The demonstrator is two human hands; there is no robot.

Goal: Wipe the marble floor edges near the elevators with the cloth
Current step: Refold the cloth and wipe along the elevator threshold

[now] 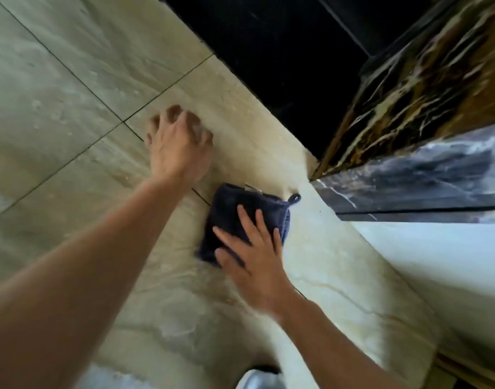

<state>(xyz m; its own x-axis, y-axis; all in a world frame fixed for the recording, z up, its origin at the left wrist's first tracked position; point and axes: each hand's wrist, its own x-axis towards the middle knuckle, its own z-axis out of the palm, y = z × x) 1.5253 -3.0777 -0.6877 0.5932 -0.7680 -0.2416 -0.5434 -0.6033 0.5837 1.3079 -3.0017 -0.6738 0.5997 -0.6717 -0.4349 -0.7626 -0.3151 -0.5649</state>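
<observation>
Two bare forearms, sleeveless to the frame's edge

Soft daylight, motion blur, wide-angle edge distortion.

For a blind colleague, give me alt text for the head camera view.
The right hand presses a folded dark cloth flat on pale marble floor near a dark veined wall. The left hand braces on the floor.

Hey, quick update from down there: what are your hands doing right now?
Right hand flat on the dark cloth, pressing it to the marble floor. Left hand braced on the floor, empty. Nothing in the way.
</observation>
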